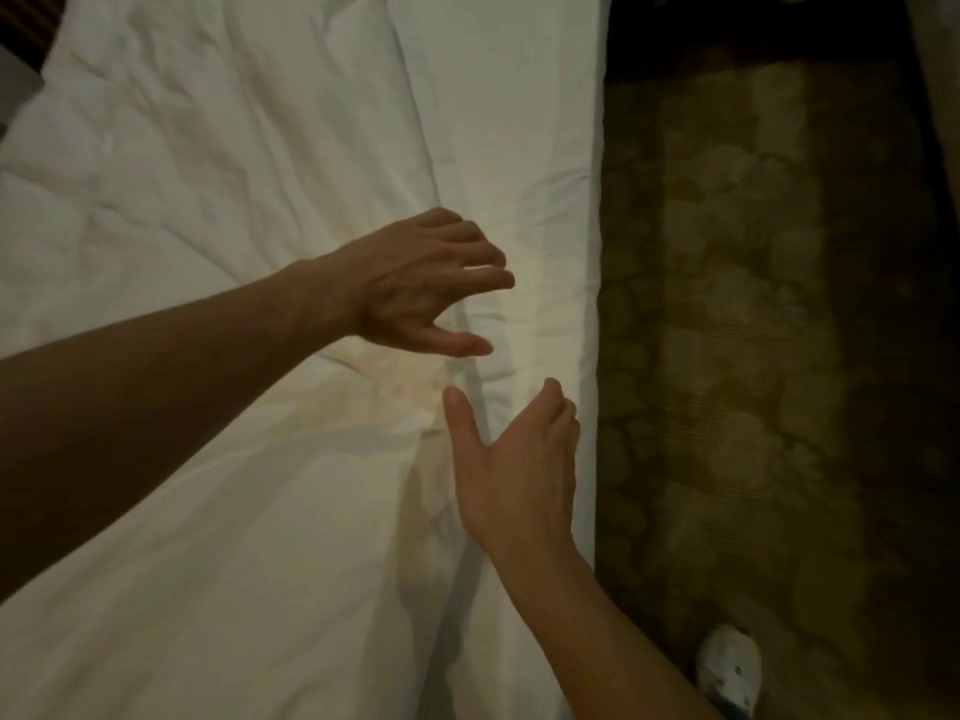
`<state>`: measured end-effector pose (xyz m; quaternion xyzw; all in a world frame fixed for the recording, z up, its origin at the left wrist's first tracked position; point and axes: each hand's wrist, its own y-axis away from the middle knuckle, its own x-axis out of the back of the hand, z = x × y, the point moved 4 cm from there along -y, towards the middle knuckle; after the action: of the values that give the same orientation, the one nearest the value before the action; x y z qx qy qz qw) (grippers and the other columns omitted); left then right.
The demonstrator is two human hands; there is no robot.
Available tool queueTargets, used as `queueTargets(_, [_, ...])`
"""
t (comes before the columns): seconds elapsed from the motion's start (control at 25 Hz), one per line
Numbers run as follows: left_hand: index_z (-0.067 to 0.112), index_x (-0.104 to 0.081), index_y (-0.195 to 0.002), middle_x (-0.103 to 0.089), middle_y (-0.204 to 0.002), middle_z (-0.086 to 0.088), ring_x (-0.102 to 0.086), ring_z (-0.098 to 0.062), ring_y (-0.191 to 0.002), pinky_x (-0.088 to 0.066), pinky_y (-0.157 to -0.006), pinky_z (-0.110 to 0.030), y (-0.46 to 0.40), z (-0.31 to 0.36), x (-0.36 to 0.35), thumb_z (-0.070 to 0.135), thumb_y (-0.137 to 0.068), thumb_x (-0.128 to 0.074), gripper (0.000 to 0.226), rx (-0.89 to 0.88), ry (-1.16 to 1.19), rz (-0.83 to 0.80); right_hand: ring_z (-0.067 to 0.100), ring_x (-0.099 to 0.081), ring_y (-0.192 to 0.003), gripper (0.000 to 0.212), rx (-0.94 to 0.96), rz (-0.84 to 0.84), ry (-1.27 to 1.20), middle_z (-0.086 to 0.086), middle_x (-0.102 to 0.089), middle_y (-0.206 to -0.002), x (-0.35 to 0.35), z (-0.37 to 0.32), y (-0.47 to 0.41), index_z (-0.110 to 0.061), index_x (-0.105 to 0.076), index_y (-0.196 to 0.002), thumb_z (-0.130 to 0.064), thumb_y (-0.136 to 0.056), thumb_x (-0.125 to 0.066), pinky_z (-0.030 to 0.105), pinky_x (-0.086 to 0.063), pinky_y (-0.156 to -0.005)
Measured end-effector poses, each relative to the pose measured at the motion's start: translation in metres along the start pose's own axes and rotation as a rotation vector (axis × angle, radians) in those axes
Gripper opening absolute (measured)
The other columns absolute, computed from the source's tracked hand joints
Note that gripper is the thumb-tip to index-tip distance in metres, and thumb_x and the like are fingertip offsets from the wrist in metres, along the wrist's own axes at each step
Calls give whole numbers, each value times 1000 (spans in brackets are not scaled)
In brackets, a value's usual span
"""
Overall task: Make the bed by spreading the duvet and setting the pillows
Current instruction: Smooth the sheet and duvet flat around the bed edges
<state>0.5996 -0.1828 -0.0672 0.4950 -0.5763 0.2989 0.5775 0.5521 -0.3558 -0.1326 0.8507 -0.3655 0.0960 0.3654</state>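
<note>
A white crumpled duvet [208, 200] covers most of the bed, its edge running down the middle of the view beside a strip of white sheet [519, 122]. My left hand [421, 288] hovers over the duvet's edge with fingers spread and loosely bent, holding nothing. Just below it, my right hand [514, 470] lies flat on the sheet by the duvet's edge, thumb stretched out, fingers straight. A bunch of creases sits between the two hands. No pillow is in view.
The bed's right side [592, 252] drops to a dark patterned carpet [753, 304]. A white slipper or shoe [727, 672] shows on the carpet at the bottom right. A dark striped surface [26, 23] shows at the top left corner.
</note>
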Motion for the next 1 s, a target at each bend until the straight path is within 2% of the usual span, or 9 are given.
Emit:
queueTargets(0.16, [14, -50, -136, -56, -134, -9, -52, -27, -118, -39, -103, -42, 2, -11, 6, 74, -90, -27, 78, 62, -15, -32, 23, -10, -153, 110, -22, -65, -37, -4, 0, -166, 11, -11, -6, -26, 4, -155, -86, -71, -33, 38, -20, -120])
queueTargets(0.44, [15, -50, -138, -57, -135, -8, -52, -26, -120, -39, -104, -43, 20, -54, -10, 74, -91, -24, 80, 121, -5, -46, 22, -17, -150, 111, 93, -65, -43, -1, -10, -164, -20, -45, -42, -24, -1, -155, -89, -69, -27, 38, -22, -119])
queueTargets(0.56, [14, -52, -137, -60, -132, -7, -53, -25, -120, -38, -105, -44, 15, -100, -34, 72, -93, -23, 78, 113, -2, -26, 20, -22, -147, 114, 110, -45, -73, 1, -16, -161, -37, -69, -83, -20, -3, -155, -91, -69, -29, 35, -25, -118])
queueTargets(0.76, [16, -55, -133, -61, -130, -6, -53, -25, -120, -36, -106, -41, -20, -166, -101, 69, -94, -18, 76, 53, 82, -37, 19, -19, -149, 123, 85, 15, -126, 5, -14, -163, -66, -113, -163, -14, -3, -157, -92, -64, -24, 31, -20, -118])
queueTargets(0.88, [20, -64, -119, -66, -116, 0, -55, -20, -109, -35, -105, -39, -34, -179, -145, 67, -96, -24, 66, 17, 179, -21, 18, -29, -144, 121, 57, 48, -130, 2, -26, -159, -81, -117, -195, -18, -13, -155, -95, -62, -21, 31, -25, -117])
queueTargets(0.96, [19, -66, -92, -63, -88, 3, -54, -18, -84, -39, -94, -36, -37, -185, -160, 65, -97, -26, 61, 32, 224, 34, 15, -38, -137, 116, 48, 42, -145, -2, -38, -152, -91, -113, -202, -25, -25, -150, -98, -61, -22, 31, -30, -114])
queueTargets(1.0, [19, -61, -78, -56, -75, 5, -48, -17, -72, -40, -86, -35, -38, -187, -162, 64, -97, -27, 60, 42, 229, 72, 15, -40, -135, 115, 35, 28, -132, -3, -42, -149, -94, -111, -203, -26, -28, -148, -98, -59, -22, 31, -31, -113])
